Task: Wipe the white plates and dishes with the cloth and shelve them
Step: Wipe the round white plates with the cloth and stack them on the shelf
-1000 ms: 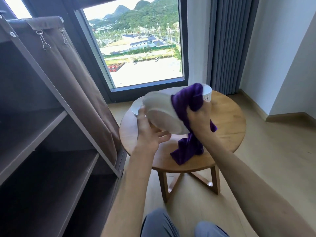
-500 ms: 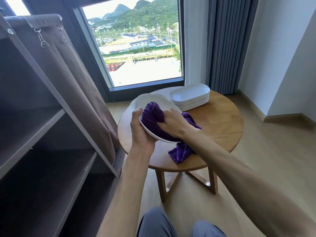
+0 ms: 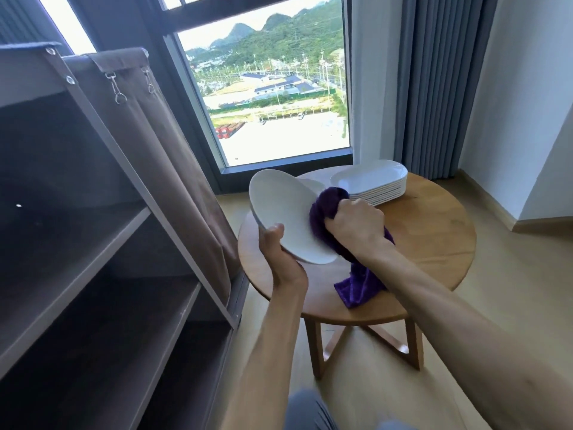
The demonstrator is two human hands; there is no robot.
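Daylight from a tall window [image 3: 273, 97] falls on a round wooden counter [image 3: 434, 240] beside a brown fabric shelf unit [image 3: 102, 243] whose shelves are seen bare. One white plate [image 3: 285, 218] is held tilted above the counter's left edge, its lower rim gripped by the left hand [image 3: 279, 252], thumb on the upper face, fingers hidden beneath. One purple cloth [image 3: 328, 209] is bunched in the clenched right hand [image 3: 356, 225] and pressed against the plate's right edge; its loose end hangs down to the counter. One stack of oblong white dishes [image 3: 372, 184] stands at the far edge; the count cannot be made out. Part of another plate behind the held one is largely hidden.
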